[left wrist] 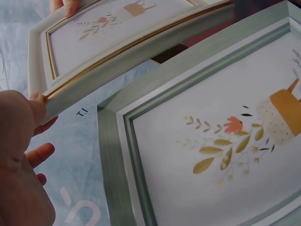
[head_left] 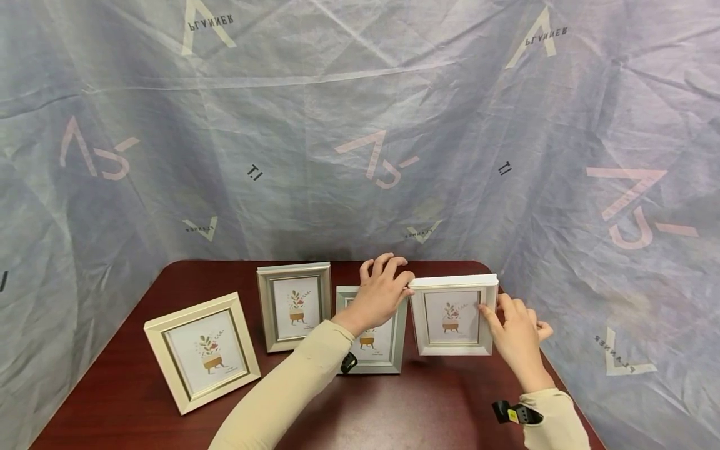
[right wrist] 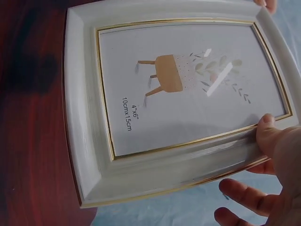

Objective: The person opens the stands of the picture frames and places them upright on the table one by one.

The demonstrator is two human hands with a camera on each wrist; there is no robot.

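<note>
A white picture frame with a thin gold inner edge stands upright between both hands at the right of the table. My left hand pinches its upper left corner between thumb and fingers, reaching across in front of a grey-green picture frame. On the other side, my right hand grips the right edge, thumb on the front and fingers behind, as the right wrist view shows. Inside the white frame is a print of a potted plant. Whether its lower edge touches the table is unclear.
To the left, a champagne-silver picture frame stands near the back, and a cream picture frame stands angled farther forward. All rest on a dark red wooden table. A grey printed cloth hangs behind and beside it.
</note>
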